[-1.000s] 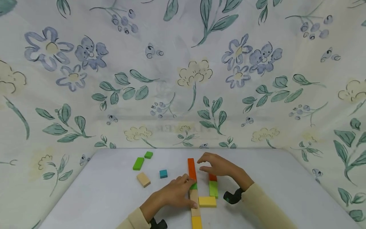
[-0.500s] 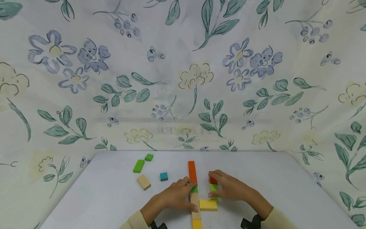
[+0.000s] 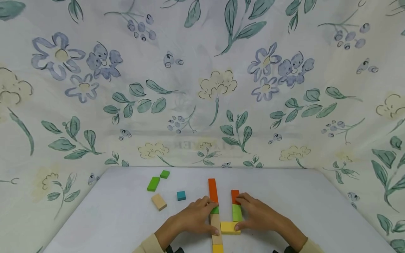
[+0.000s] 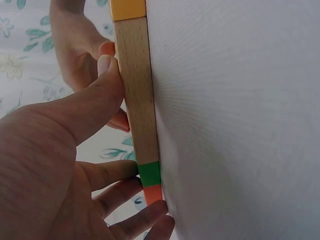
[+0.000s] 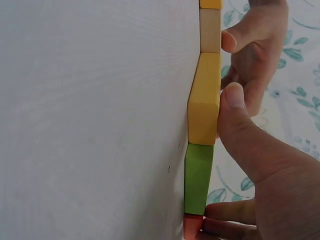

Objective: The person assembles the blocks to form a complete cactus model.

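A line of wooden blocks runs toward the viewer in the head view: orange-red (image 3: 213,189), green (image 3: 215,210), natural wood (image 3: 215,222) and yellow (image 3: 218,248). My left hand (image 3: 193,217) spans this line, its thumb resting on the natural wood block and its fingertips by the green and orange-red ones. From the line a yellow block (image 3: 228,227) sticks out to the right, and a light green block (image 3: 236,213) and a red block (image 3: 235,196) extend away from its end. My right hand (image 3: 262,216) rests its thumb on that yellow block; its fingers touch the red block.
On the white table (image 3: 126,225), left of the line, lie a teal cube (image 3: 181,195), a natural wood block (image 3: 159,202), a green block (image 3: 153,183) and a smaller green one (image 3: 165,174). A flowered cloth (image 3: 177,116) hangs behind.
My right hand has come down from above the red block and moved nearer the viewer, uncovering that block and setting its thumb on the yellow one. The left hand stays in place.
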`<state>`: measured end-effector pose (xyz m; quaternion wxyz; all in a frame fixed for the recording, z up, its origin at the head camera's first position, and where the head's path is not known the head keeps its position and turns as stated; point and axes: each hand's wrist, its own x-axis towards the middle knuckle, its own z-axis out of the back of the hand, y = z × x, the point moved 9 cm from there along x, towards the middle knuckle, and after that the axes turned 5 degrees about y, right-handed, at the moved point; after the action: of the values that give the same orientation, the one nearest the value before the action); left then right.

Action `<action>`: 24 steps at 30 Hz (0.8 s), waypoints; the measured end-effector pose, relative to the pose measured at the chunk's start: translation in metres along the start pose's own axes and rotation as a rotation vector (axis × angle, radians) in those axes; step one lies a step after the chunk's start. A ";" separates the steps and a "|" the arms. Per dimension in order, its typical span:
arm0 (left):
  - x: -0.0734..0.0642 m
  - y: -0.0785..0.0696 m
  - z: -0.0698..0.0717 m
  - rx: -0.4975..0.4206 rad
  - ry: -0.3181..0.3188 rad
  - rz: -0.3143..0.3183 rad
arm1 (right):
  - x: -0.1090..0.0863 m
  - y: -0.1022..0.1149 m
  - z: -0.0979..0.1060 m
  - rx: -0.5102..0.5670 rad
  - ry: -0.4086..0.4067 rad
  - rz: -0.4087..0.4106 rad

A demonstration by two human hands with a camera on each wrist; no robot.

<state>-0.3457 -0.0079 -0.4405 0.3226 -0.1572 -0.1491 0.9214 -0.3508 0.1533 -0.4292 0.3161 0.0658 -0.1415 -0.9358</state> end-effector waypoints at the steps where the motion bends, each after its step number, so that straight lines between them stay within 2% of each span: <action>1: 0.000 0.000 0.001 -0.002 0.000 0.003 | 0.001 0.001 0.001 -0.002 -0.001 0.004; 7: -0.003 0.000 0.005 -0.010 -0.004 0.004 | 0.005 0.001 0.001 0.018 0.013 -0.007; 14: -0.004 -0.001 0.002 -0.016 0.010 0.008 | 0.003 0.000 -0.004 0.070 0.040 -0.023; 19: -0.004 -0.008 0.003 0.009 0.018 -0.028 | 0.000 -0.002 -0.005 0.068 0.044 -0.037; 22: -0.007 -0.012 0.007 0.019 0.008 -0.048 | 0.000 -0.004 -0.007 0.080 0.052 -0.056; 24: -0.011 -0.011 0.015 0.010 -0.021 -0.043 | 0.000 -0.003 -0.007 0.085 0.056 -0.060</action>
<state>-0.3372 -0.0091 -0.4207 0.3414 -0.1428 -0.1509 0.9167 -0.3508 0.1540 -0.4371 0.2886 0.1097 -0.1700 -0.9358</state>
